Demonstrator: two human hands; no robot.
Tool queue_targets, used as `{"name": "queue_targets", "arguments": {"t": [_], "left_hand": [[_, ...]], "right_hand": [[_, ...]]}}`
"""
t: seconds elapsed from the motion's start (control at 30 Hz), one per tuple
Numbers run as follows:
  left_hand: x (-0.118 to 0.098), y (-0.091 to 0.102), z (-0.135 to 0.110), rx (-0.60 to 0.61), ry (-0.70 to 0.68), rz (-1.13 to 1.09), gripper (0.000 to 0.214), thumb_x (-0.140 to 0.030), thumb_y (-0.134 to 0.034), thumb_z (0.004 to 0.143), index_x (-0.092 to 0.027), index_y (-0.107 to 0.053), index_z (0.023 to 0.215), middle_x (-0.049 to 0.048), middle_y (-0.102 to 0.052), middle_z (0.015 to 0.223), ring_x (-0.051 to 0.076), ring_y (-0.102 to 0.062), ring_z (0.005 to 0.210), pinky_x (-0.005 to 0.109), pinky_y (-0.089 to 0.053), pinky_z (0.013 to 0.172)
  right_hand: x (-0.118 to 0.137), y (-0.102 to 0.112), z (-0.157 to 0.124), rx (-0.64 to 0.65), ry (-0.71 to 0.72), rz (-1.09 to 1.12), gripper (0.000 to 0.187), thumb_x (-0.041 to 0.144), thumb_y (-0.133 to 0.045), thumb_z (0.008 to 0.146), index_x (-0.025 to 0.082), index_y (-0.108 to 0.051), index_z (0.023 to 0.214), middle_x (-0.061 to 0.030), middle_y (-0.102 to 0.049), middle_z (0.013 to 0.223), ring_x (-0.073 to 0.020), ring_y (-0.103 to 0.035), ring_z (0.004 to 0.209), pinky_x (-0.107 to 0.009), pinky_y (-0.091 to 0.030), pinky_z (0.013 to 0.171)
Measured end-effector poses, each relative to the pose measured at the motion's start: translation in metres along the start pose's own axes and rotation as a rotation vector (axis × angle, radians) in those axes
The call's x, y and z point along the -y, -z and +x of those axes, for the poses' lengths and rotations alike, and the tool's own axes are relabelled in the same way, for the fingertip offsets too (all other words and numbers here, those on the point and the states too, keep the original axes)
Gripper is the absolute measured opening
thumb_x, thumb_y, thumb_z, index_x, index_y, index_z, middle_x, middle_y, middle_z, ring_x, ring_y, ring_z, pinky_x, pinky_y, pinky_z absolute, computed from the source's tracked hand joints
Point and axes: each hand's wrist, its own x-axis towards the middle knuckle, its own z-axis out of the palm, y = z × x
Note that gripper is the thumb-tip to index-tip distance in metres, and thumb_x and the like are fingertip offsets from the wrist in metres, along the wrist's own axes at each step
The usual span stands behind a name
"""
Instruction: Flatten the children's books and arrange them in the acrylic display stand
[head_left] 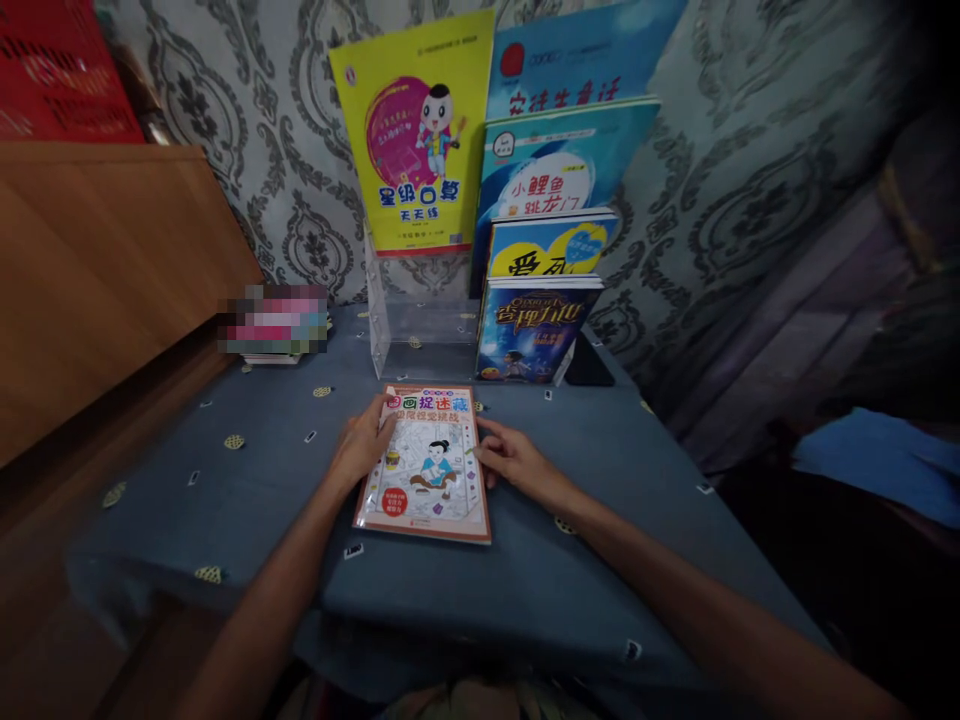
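Observation:
An orange-edged picture book [427,470] lies flat on the blue cloth-covered table [247,480]. My left hand [365,440] grips its left edge, fingers curled over the cover. At the book's right edge, my right hand [510,456] has its fingers curled on the border. Behind the book stands a clear tiered rack [409,325]. The rack's left side holds a yellow book [416,130] at the back with empty clear steps in front. Its right side holds several stacked books, the front one dark blue [532,330].
A wooden cabinet [97,270] stands to the left with a red crate [60,70] on top. A blurred stack [274,325] sits at the table's back left. Patterned grey fabric [750,150] hangs behind. A blue object [885,460] lies to the right, off the table.

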Motion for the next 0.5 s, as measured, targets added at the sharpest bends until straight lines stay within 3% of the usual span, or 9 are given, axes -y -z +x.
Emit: {"name": "queue_targets", "arguments": {"t": [0.17,0.37,0.5], "left_hand": [[-0.010,0.002,-0.004,-0.048,0.045,0.176,0.040,-0.043,-0.046,0.100,-0.024,-0.060,0.132,0.0109,-0.075,0.088,0.031,-0.072,0.087,0.037,-0.050,0.083],[-0.025,0.005,-0.008,0.056,0.072,0.486,0.047,-0.045,-0.037,0.103,-0.022,-0.057,0.139,0.0190,-0.076,0.096,0.036,-0.074,0.089,0.041,-0.051,0.078],[-0.026,0.007,-0.004,0.062,0.016,0.589,0.047,-0.042,-0.038,0.104,-0.018,-0.060,0.136,0.0207,-0.076,0.096,0.038,-0.074,0.090,0.043,-0.051,0.078]], "right_hand": [[0.005,-0.002,-0.002,0.008,-0.015,-0.025,0.074,0.038,-0.067,0.082,0.015,-0.047,0.149,0.0063,-0.062,0.062,-0.0109,-0.056,0.048,-0.022,-0.046,0.046],[0.011,0.004,-0.006,-0.009,-0.102,-0.171,0.068,0.040,-0.064,0.084,0.014,-0.053,0.146,0.0067,-0.059,0.058,-0.0115,-0.054,0.041,-0.022,-0.041,0.040],[0.016,0.007,-0.007,-0.126,0.042,-0.488,0.049,0.036,-0.055,0.092,0.018,-0.063,0.137,0.0035,-0.060,0.059,-0.0141,-0.055,0.047,-0.026,-0.046,0.051]]}}
